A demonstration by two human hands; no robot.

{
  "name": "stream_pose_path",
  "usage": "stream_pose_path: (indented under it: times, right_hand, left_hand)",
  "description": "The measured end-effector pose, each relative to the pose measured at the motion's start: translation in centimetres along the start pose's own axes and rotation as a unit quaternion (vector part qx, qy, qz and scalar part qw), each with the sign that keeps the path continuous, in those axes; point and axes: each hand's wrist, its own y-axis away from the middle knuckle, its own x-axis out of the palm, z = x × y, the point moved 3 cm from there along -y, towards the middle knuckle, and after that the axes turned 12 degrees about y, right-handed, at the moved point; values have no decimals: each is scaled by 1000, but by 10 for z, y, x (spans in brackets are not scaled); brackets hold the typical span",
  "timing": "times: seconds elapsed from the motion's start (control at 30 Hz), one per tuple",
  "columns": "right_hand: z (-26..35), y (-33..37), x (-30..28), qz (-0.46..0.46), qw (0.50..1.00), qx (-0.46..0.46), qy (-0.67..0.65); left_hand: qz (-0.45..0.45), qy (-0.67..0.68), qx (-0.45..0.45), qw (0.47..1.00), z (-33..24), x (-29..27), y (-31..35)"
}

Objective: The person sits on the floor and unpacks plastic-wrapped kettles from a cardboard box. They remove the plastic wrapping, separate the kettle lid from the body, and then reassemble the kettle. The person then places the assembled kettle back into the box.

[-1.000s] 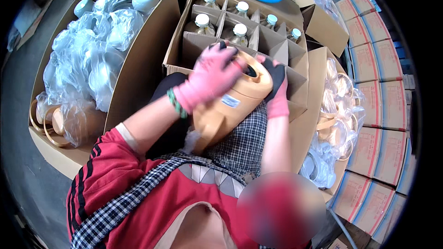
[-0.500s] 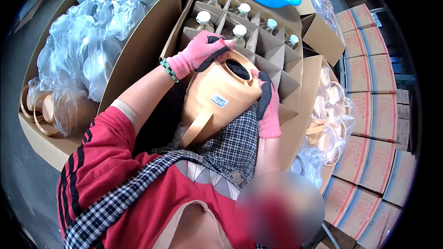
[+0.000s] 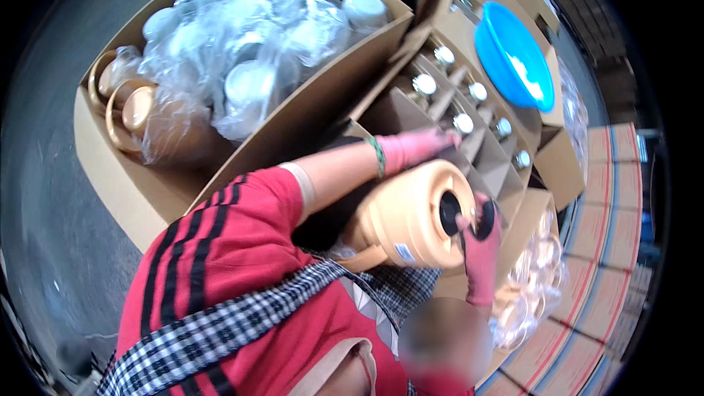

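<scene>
A peach plastic jug body (image 3: 396, 205) with a handle lies tilted across my lap, its dark round mouth turned to the right. My right hand (image 3: 480, 246), in a pink glove with dark finger patches, grips the rim at that mouth, thumb at the opening. Beyond the jug, my left hand (image 3: 414, 150), gloved alike, is stretched out over the near edge of a divided carton (image 3: 499, 176). Its fingers look extended but blurred, with nothing visible in them. Glass bottles with white caps (image 3: 462, 124) stand in several of the carton's cells.
On the left, a large open carton (image 3: 110, 198) holds pale blue and peach jugs in clear plastic. A blue basin (image 3: 506, 51) with white pieces rests on the divided carton's far flap. Bagged peach parts (image 3: 524, 286) fill a carton at right, before stacked boxes (image 3: 612, 198).
My left hand has left the jug's mouth and reached out over the divided carton. The jug has tipped to the right, with my right hand still at its rim. The whole view has turned.
</scene>
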Motion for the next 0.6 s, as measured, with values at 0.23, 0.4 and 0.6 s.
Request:
stream_pose_path:
  times: [0.23, 0.4, 0.6]
  right_hand:
    - [29, -14, 3, 217, 910, -168, 310]
    - [6, -33, -5, 383, 879, 284, -19]
    - [50, -18, -24, 274, 665, -589, 367]
  left_hand:
    - [83, 427, -301, 848, 27, 32, 21]
    - [82, 257, -216, 938, 34, 23, 11]
    - [134, 462, -297, 825, 30, 23, 14]
